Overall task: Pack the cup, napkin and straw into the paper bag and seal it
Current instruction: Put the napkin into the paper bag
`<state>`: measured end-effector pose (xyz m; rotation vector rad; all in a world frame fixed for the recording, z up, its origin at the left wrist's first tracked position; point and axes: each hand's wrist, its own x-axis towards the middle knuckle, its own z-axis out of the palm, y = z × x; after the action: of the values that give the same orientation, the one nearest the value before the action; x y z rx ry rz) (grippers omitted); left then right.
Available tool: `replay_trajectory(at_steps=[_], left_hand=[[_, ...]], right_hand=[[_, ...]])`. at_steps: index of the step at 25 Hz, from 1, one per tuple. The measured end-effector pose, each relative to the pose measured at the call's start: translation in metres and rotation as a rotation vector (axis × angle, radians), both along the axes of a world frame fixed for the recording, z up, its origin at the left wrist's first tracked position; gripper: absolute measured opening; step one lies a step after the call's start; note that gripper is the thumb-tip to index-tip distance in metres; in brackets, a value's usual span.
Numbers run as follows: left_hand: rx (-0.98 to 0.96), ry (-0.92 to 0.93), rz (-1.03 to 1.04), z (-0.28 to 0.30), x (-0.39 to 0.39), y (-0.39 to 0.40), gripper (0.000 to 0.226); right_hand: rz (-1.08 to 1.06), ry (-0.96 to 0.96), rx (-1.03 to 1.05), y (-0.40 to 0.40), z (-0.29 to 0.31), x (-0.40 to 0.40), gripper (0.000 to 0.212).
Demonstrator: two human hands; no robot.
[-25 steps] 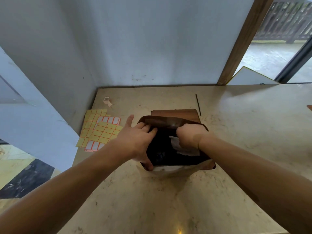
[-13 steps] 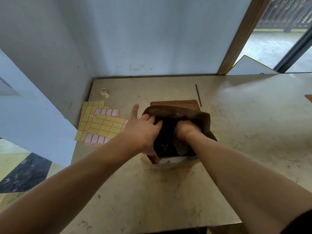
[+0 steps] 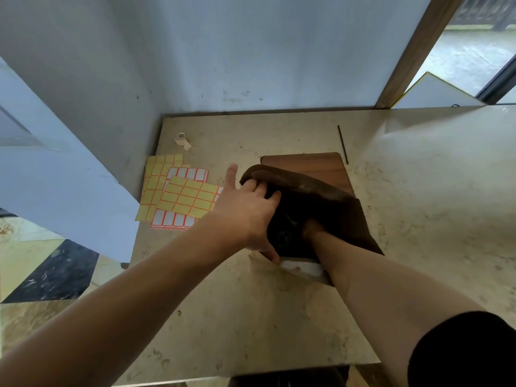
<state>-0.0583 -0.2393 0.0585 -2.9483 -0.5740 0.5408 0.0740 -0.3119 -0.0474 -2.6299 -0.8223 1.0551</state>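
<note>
Beige marble table [image 3: 279,317] meets a pale blue wall [image 3: 251,46].

Yellow and white label sheets [image 3: 178,196] lie overlapping near the wall, a small tape roll [image 3: 181,139] just behind them. A brown wooden board [image 3: 312,166] rests flat on the marble table [image 3: 432,191].

R hand [image 3: 311,229] is sunk past the wrist in the paper bag [image 3: 329,196]; its fingers and grip can't be seen. Bag interior by the L hand [image 3: 248,210] is too dark to tell contents. L fingertips are tucked behind the bag's rim. Both arms cut off by the frame's edges. Tape roll [image 3: 182,139], beyond L hand, is too small for detail.
</note>
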Motion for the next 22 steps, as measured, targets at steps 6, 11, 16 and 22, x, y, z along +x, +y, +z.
replay_trajectory(at_steps=[6, 11, 16, 22], left_hand=[[-0.010, 0.009, -0.002, 0.003, 0.001, 0.000, 0.121], [-0.017, 0.028, 0.001, 0.003, 0.004, 0.001, 0.121], [-0.025, 0.039, -0.009, 0.004, 0.005, 0.004, 0.120], [-0.029, 0.072, -0.010, 0.008, 0.015, 0.005, 0.116]], right_hand=[[0.082, 0.174, -0.080, -0.005, 0.004, 0.004, 0.048], [0.212, 0.147, -0.145, -0.011, 0.011, 0.011, 0.046], [0.304, 0.085, -0.183, -0.013, 0.028, 0.018, 0.044], [0.460, -0.053, -0.105, -0.009, 0.076, 0.022, 0.030]])
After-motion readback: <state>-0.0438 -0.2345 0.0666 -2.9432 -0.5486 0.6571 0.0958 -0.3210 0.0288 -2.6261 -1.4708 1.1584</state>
